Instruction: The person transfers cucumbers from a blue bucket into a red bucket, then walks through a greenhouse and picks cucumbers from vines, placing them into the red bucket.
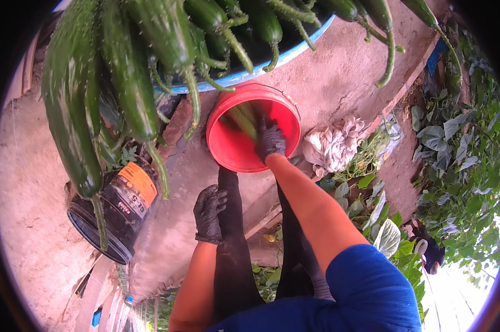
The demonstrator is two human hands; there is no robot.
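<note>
My right hand, in a dark glove, reaches into a red plastic bucket tilted towards me. Beside its fingers lie green cucumbers, blurred; whether the hand grips them I cannot tell. My left hand, in a black glove, rests by my left thigh, fingers loosely curled, holding nothing that shows. Above the bucket, a large blue-rimmed tub is heaped with cucumbers, their stems hanging over the rim and several looming close at the upper left.
A black labelled bucket leans at the left on the concrete ground. Right of the red bucket lies a crumpled whitish cloth or bag. A raised concrete edge borders leafy vines. A brick piece lies near the tub.
</note>
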